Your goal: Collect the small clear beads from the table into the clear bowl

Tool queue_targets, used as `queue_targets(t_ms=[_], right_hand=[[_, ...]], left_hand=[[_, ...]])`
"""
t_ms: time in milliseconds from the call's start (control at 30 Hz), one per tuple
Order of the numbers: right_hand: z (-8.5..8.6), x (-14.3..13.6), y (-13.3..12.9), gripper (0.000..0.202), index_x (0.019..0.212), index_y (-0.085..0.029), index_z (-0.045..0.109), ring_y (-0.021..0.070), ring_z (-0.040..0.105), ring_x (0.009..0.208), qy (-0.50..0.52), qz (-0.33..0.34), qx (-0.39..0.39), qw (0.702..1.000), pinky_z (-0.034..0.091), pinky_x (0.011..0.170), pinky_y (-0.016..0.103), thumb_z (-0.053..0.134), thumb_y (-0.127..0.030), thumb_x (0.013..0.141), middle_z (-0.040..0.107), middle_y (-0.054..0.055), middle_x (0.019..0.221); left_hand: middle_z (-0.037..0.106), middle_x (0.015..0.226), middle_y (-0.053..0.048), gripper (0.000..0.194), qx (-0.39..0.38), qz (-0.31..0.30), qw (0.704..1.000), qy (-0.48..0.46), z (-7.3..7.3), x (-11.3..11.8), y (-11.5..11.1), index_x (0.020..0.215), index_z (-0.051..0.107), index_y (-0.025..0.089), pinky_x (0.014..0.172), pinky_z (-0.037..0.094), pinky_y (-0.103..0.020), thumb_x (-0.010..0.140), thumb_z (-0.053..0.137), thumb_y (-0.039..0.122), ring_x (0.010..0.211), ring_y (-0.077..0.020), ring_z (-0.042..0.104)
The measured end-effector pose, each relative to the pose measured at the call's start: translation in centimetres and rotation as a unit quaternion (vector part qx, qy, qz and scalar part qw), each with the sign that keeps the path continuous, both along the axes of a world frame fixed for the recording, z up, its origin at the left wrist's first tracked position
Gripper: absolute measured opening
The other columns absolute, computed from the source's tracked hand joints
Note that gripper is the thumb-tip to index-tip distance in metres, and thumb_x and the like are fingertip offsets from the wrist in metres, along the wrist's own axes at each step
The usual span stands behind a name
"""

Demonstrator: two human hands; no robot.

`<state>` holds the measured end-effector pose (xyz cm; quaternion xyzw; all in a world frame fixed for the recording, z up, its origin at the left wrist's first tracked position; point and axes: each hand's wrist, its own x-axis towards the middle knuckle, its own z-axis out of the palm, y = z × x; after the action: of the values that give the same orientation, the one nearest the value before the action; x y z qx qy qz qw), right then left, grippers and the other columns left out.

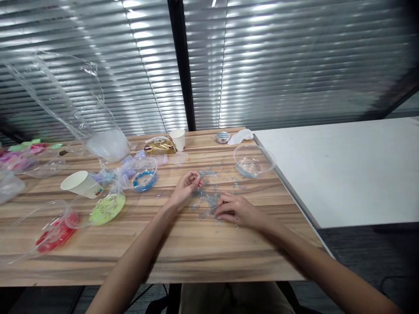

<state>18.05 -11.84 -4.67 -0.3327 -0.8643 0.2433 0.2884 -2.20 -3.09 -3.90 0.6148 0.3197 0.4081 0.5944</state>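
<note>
L hand [187,185] is curled, fingertips pinched together over the wooden surface [209,253]; whether a bead sits in that grip I can't tell, too small. R hand [236,210] lies flat w/ fingers bent, tips pressing into the scattered small clear/pale-blue beads [209,198], not clenched on anything visible. Beads spread between both hands and just beyond them, thin short tube shapes, glassy.

Edges: surface's near edge is close to the forearms; its right edge runs just right of R hand, butting a white table [343,174]. Open bare wood in front of both wrists & toward the near edge.

Far-right of R hand: clear plastic bowl [254,160], bluish bits in its bottom. Left of L hand: clear bowl w/ blue ring of beads [144,174], then a lime-green disc-like dish [107,208], a red one [54,235], and a white paper cup [81,184] lying on its side. Beyond L hand: second paper cup [178,139] upright, gold-brown packet [160,146] w/ print too blurred to read, small round metal tin [223,137], crumpled clear plastic bag [81,113]. Blinds behind.
</note>
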Motion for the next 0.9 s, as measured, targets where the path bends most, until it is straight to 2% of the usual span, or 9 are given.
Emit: queue_targets(t_ms=[133,200,267,467,700,800,900], right_hand=[[-0.6,-0.1,0.1,0.017,0.089,-0.019,0.070,0.0138,0.058,0.078,0.007,0.011,0.016,1.000,0.046,0.070,0.025,0.053,-0.020,0.089,0.062,0.005,0.085],[-0.9,-0.1,0.2,0.016,0.090,-0.019,0.070,0.0140,0.058,0.079,0.008,0.010,0.017,1.000,0.047,0.072,0.025,0.054,-0.021,0.088,0.063,0.005,0.086],[-1.0,0.0,0.3,0.015,0.091,-0.020,0.070,0.0145,0.058,0.082,0.004,0.003,0.014,1.000,0.047,0.074,0.026,0.056,-0.022,0.088,0.063,0.005,0.088],[-0.5,0.5,0.4,0.015,0.092,-0.020,0.070,0.0151,0.058,0.086,-0.017,-0.006,0.017,1.000,0.046,0.079,0.027,0.056,-0.025,0.088,0.062,0.004,0.088],[-0.7,0.1,0.4,0.014,0.087,-0.019,0.069,0.0149,0.059,0.084,-0.010,-0.001,0.040,0.999,0.047,0.077,0.027,0.055,-0.021,0.088,0.063,0.004,0.087],[-1.0,-0.1,0.5,0.013,0.085,-0.019,0.068,0.0154,0.059,0.083,-0.012,-0.004,0.053,0.999,0.047,0.076,0.027,0.056,-0.020,0.088,0.064,0.004,0.086],[-1.1,0.0,0.5,0.011,0.083,-0.018,0.067,0.0157,0.059,0.082,-0.017,-0.010,0.058,0.998,0.047,0.075,0.027,0.056,-0.018,0.087,0.063,0.004,0.084]], left_hand=[[0.055,0.077,-0.002,0.036,-0.093,-0.149,0.985,0.001,0.7,0.2,-1.1,0.084,0.051,0.015,0.065,0.038,-0.021,0.075,0.070,0.044,0.068,-0.0100,0.050],[0.055,0.078,-0.002,0.036,-0.138,-0.191,0.972,0.004,1.0,0.3,-1.7,0.083,0.051,0.014,0.065,0.038,-0.021,0.075,0.071,0.043,0.069,-0.0098,0.050],[0.055,0.076,-0.002,0.036,-0.177,-0.208,0.962,0.000,1.1,0.5,-2.2,0.081,0.051,0.014,0.063,0.038,-0.020,0.073,0.074,0.042,0.068,-0.0096,0.050],[0.056,0.075,-0.001,0.035,-0.222,-0.211,0.950,-0.060,0.8,0.4,-2.4,0.084,0.055,0.013,0.065,0.041,-0.017,0.067,0.080,0.030,0.071,-0.0086,0.053],[0.059,0.085,-0.003,0.026,-0.234,-0.160,0.951,-0.120,0.4,-0.1,-1.7,0.089,0.059,0.012,0.073,0.043,-0.018,0.069,0.074,0.007,0.077,-0.0092,0.055],[0.059,0.086,-0.003,0.026,-0.238,-0.143,0.953,-0.121,0.1,0.0,-1.5,0.089,0.060,0.012,0.076,0.044,-0.018,0.068,0.074,0.007,0.079,-0.0091,0.055],[0.058,0.080,-0.003,0.020,-0.246,-0.100,0.960,-0.092,-0.2,0.2,-1.5,0.080,0.059,0.012,0.074,0.045,-0.019,0.070,0.076,0.014,0.075,-0.0088,0.055]])
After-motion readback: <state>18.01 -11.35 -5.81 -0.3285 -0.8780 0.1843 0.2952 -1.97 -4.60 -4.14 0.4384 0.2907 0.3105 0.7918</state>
